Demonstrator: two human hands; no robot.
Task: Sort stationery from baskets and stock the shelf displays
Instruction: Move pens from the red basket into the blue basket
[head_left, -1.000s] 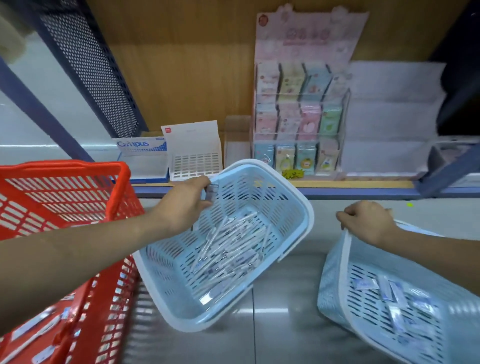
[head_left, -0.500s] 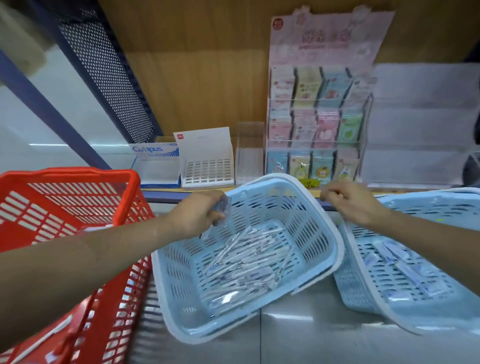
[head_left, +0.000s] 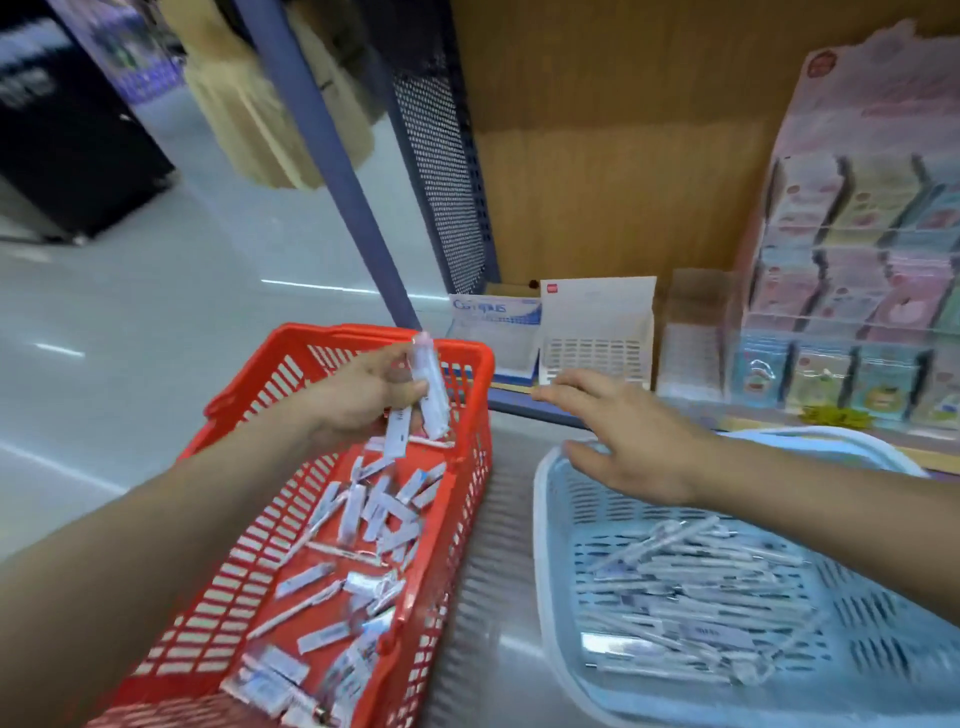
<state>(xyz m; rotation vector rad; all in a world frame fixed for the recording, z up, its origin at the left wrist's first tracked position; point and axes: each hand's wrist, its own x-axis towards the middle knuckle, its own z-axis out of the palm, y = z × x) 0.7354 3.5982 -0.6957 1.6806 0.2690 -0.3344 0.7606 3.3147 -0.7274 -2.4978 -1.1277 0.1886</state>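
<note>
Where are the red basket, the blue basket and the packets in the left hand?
red basket (head_left: 332, 332): head view, on its far rim.
blue basket (head_left: 540, 519): head view, on its left rim.
packets (head_left: 435, 402): head view, middle of the upright one.

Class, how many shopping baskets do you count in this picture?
2: the red basket at left, the pale blue basket at right. The pale rim behind it may be a third basket's.
</note>
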